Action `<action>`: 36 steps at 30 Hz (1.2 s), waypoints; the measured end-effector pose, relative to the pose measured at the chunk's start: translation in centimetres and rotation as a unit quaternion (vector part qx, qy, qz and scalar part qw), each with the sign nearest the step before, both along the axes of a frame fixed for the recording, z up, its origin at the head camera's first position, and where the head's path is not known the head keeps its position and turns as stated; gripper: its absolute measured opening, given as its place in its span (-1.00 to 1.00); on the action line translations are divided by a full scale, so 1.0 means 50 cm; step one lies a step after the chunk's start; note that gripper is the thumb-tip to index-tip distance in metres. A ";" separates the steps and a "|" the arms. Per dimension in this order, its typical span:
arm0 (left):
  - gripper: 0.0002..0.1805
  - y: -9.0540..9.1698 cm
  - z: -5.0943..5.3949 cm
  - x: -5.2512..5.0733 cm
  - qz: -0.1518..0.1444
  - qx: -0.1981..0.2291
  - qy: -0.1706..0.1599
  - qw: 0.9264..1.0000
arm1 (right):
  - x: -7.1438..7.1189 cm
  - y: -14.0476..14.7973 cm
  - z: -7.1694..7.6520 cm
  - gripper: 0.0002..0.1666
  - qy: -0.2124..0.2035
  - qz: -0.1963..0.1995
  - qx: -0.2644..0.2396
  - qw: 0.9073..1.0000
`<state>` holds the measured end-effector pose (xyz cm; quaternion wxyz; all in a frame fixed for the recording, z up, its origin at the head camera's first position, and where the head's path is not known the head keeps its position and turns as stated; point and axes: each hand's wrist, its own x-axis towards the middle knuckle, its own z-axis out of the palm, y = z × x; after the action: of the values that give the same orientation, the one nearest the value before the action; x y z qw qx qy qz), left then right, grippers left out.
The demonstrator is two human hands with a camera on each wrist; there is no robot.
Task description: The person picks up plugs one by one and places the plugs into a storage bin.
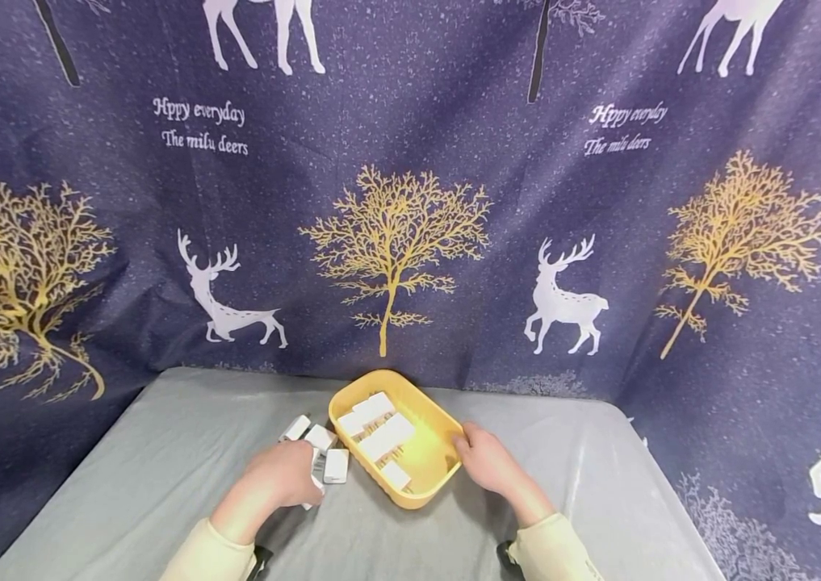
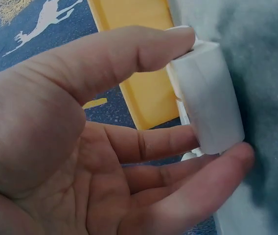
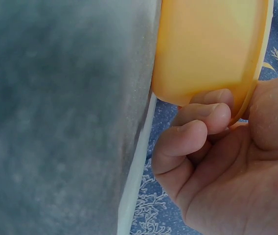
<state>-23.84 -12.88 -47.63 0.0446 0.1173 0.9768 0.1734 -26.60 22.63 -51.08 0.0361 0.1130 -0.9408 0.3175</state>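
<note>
My left hand [image 1: 281, 474] is over the table, left of the yellow basket. In the left wrist view it [image 2: 104, 142] pinches a white box [image 2: 208, 98] between thumb and fingers. Several other white boxes [image 1: 336, 466] lie between this hand and the basket. The yellow basket [image 1: 410, 502] sits tilted diagonally in the head view, with several white boxes [image 1: 387, 436] at its left side. With curled fingers, my right hand [image 1: 492, 464] grips the basket's right rim; the right wrist view shows this hand [image 3: 217, 147] at the yellow wall [image 3: 207, 49], fingertips on its outside.
A grey cloth [image 1: 563, 452] covers the table. Behind the table hangs a dark blue curtain [image 1: 439, 323] printed with trees, deer and lettering. The table's far edge runs close behind the basket.
</note>
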 end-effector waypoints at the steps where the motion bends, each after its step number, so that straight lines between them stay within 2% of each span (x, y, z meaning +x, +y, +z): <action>1: -0.68 -0.002 0.002 0.001 -0.003 0.006 -0.001 1.000 | 0.000 0.000 -0.001 -0.80 -0.001 0.000 0.000 1.000; 7: -0.66 -0.008 0.023 0.005 -0.020 0.039 -0.004 0.999 | -0.002 -0.001 -0.003 -0.81 0.000 -0.005 -0.001 1.000; 19: -0.65 -0.004 0.063 -0.003 -0.047 0.065 0.006 0.997 | 0.001 0.002 0.000 -0.79 -0.003 -0.007 -0.002 1.000; 30: -0.67 0.032 0.096 -0.021 -0.049 0.089 0.017 0.995 | 0.000 0.000 -0.001 -0.80 -0.005 -0.007 -0.003 1.000; 36: -0.65 0.063 0.101 -0.034 -0.036 0.086 0.044 0.995 | 0.001 -0.001 0.001 -0.80 -0.003 -0.005 -0.005 1.000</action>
<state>-25.53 -9.73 -42.59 -0.0020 0.1635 0.9545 0.2494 -26.54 22.57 -51.06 0.0356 0.1071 -0.9400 0.3219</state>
